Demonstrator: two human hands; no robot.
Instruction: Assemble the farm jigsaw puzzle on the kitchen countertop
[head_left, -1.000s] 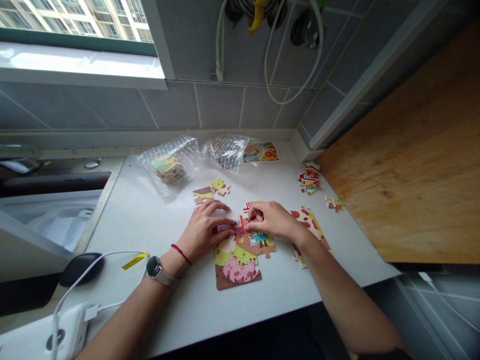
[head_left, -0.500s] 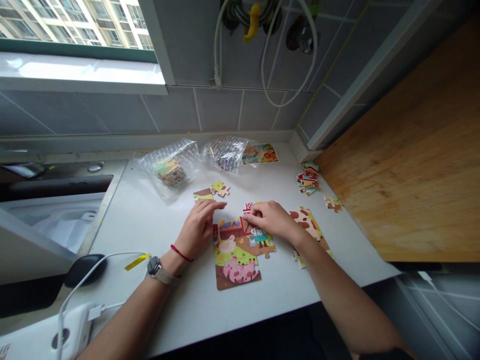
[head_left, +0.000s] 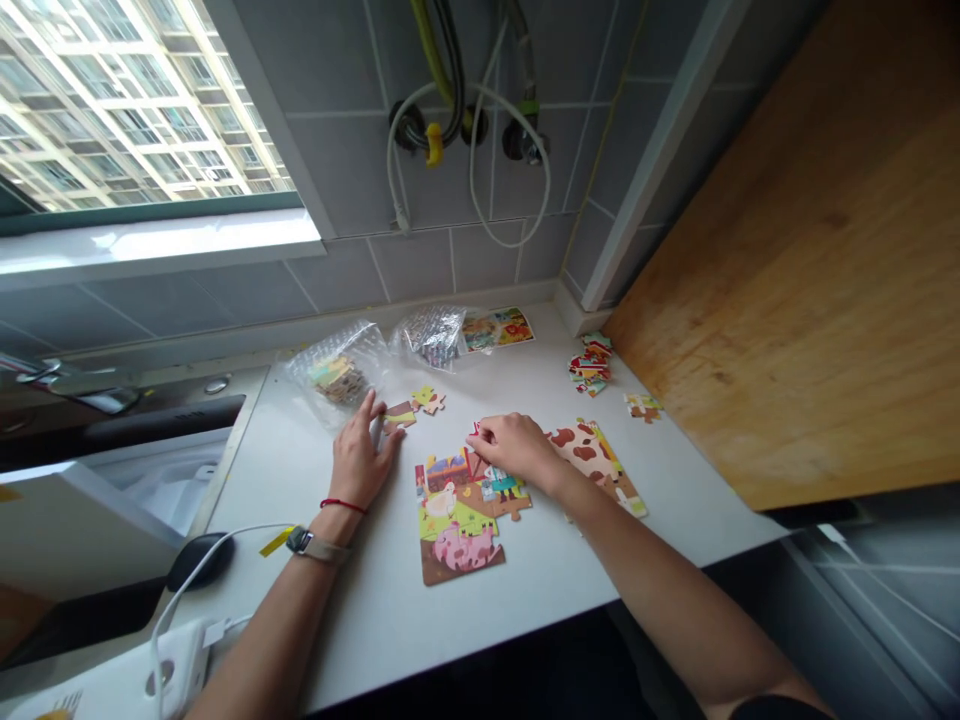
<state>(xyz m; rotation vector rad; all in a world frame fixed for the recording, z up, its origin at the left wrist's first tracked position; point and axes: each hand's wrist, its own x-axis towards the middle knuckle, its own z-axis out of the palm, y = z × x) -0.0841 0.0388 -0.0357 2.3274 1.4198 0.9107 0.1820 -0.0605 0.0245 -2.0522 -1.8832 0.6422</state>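
Observation:
On the white counter lies a partly joined farm puzzle [head_left: 459, 535] with a pig, a hen and a figure in a teal garment. My right hand [head_left: 517, 447] is at its upper edge, fingers pinched on a small red-and-white puzzle piece [head_left: 474, 430], mostly hidden by the fingers. My left hand [head_left: 363, 455] has thumb and fingers apart beside a brown-and-green puzzle piece [head_left: 400, 413]; whether it touches that piece I cannot tell. Just beyond lie yellow-green loose pieces [head_left: 428, 398]. A joined cow section [head_left: 589, 452] is partly covered by my right forearm.
Toward the wall sit a clear bag of pieces [head_left: 337, 375], a second plastic bag [head_left: 431, 335] and a picture card [head_left: 499, 328]. A red pile of pieces [head_left: 590, 365] and a loose piece [head_left: 643, 407] lie at right. A sink [head_left: 217, 460] borders the left side.
My left hand has moved left, away from the puzzle's top corner, and its fingers have spread beside the brown-and-green piece. My right hand keeps its pinch at the upper edge. The camera view has shifted.

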